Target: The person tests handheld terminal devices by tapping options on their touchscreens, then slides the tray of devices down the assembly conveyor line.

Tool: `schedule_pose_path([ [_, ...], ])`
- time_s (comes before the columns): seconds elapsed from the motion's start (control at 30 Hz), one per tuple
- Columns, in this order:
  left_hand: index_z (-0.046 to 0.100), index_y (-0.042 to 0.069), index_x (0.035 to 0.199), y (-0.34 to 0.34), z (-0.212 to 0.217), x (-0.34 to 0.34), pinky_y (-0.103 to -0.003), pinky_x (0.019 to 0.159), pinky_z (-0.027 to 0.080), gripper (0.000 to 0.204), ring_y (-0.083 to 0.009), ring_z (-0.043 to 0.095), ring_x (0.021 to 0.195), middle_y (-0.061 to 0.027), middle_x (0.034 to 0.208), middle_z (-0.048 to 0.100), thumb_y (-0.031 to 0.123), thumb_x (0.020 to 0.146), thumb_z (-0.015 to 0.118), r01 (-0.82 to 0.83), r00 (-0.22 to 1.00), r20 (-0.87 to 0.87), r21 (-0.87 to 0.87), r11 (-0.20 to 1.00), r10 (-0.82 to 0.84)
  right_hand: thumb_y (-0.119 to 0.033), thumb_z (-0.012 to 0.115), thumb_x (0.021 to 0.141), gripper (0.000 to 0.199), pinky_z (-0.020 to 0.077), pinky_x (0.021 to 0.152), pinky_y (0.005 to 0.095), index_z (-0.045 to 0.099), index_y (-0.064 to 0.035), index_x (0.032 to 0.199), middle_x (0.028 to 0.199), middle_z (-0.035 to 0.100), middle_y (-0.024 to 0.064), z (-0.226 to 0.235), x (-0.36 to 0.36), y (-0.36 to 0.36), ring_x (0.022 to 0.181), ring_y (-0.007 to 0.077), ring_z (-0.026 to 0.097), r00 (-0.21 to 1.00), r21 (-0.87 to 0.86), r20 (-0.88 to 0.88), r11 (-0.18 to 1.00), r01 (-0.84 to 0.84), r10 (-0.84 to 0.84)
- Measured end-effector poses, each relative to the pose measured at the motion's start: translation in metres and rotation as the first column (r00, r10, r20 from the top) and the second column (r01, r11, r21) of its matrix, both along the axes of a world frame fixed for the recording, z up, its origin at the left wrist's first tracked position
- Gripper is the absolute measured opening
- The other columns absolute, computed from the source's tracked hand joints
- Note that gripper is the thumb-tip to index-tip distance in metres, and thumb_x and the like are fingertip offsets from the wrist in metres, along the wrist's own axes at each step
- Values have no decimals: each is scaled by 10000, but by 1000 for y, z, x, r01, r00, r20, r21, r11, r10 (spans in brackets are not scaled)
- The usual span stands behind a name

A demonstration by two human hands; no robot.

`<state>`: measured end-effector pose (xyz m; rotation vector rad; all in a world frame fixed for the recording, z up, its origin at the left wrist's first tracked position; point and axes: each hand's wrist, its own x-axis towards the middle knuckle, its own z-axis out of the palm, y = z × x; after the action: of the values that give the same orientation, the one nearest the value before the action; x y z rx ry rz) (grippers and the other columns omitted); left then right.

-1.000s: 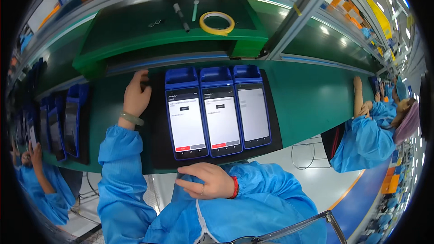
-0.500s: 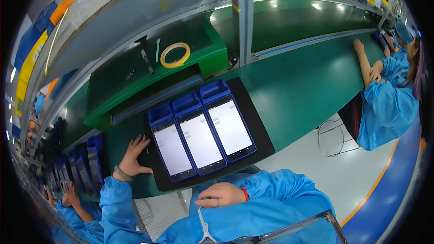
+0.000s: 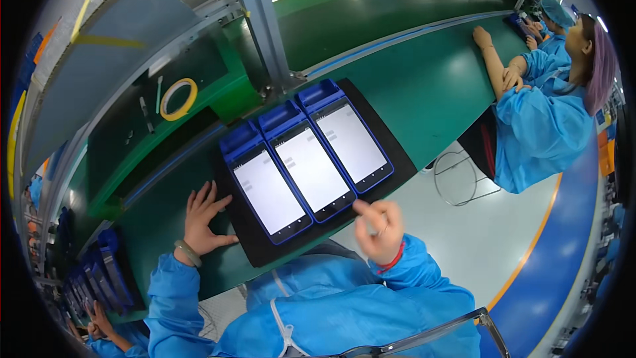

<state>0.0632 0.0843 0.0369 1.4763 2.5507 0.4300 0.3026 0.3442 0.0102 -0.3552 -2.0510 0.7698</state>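
Note:
Three handheld terminals with blue casings and lit white screens lie side by side on a black mat [image 3: 401,149]: a left terminal [image 3: 268,192], a middle terminal [image 3: 308,164] and a right terminal [image 3: 352,140]. My left hand [image 3: 204,224] is open, its fingers spread on the green bench, fingertips and thumb by the mat's left edge. Off the bench's front edge, my right hand [image 3: 381,232] hovers near the lower corner of the middle terminal. Its fingers are partly bent and a little blurred, with nothing seen in them.
A green raised shelf [image 3: 218,73] behind carries a roll of yellow tape [image 3: 179,99] and small tools. A metal post [image 3: 260,23] rises at the back. More blue terminals [image 3: 103,272] stand in a row at left, near another person's hands. Two co-workers sit along the bench at right.
My right hand has risen from my lap and moved right, toward the terminals' lower edge. The left hand stays spread by the mat. The whole view has shifted and turned.

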Motion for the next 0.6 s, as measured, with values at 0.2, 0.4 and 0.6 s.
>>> schedule_pose_path([
  [0.2, 551, 175, 1216, 9, -2, 2, -525, 1073, 123, 823, -350, 252, 1324, -179, 1394, 352, 527, 502, 758, 3, 1000, 0, 11, 1000, -3, -112, 688, 679, 403, 386, 585, 315, 643, -77, 1078, 783, 468, 71, -4, 11, 30, 662, 207, 452, 963, 116, 244, 990, 85, -112],
  [0.4, 549, 187, 1221, 10, -2, 6, -530, 1077, 119, 830, -351, 240, 1330, -169, 1400, 346, 548, 501, 748, -10, 1000, 4, 12, 1000, 10, -163, 694, 668, 452, 352, 632, 332, 634, -120, 1113, 798, 457, 68, -3, 10, 23, 716, 210, 435, 948, 145, 300, 987, 70, -112],
  [0.6, 544, 211, 1229, 11, 1, 8, -538, 1079, 121, 833, -343, 238, 1332, -159, 1405, 341, 558, 497, 743, -14, 1000, -2, 4, 1000, 14, -223, 678, 647, 424, 320, 684, 322, 669, -156, 1065, 844, 431, 51, 7, 1, -6, 749, 199, 381, 956, 292, 291, 948, -123, 35],
])
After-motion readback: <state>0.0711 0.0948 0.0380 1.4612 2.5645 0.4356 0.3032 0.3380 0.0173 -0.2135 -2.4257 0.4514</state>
